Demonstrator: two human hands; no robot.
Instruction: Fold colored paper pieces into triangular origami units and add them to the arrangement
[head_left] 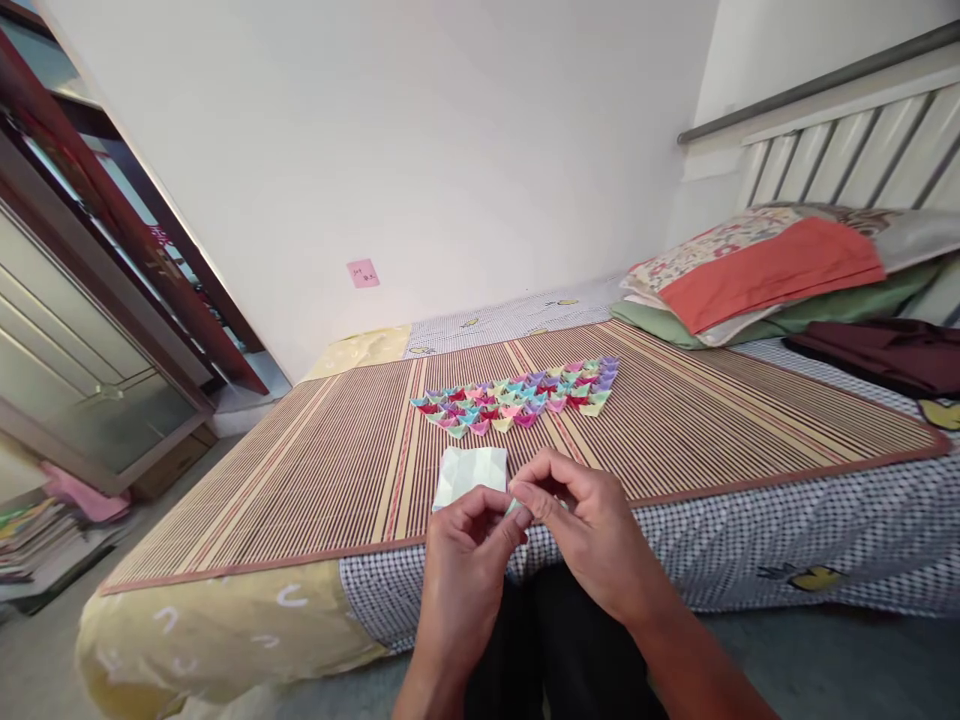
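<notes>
Between my fingertips is a small piece of pale green paper [514,506], mostly covered by the fingers. My left hand [469,545] pinches it from the left, and my right hand [581,520] grips it from the right with thumb and forefinger. The two hands touch, held over the bed's front edge. Just beyond my left hand lies a pale, creased square of paper [469,470]. Farther back, several small folded paper boats [517,395] stand in close rows, in pink, purple, red, yellow, green and blue.
A striped bamboo mat [315,460] covers the bed over a checked sheet [720,545]. Pillows [780,270] and a dark folded cloth [885,355] lie at the right by the white headboard [847,150]. A pink note [364,273] is on the wall.
</notes>
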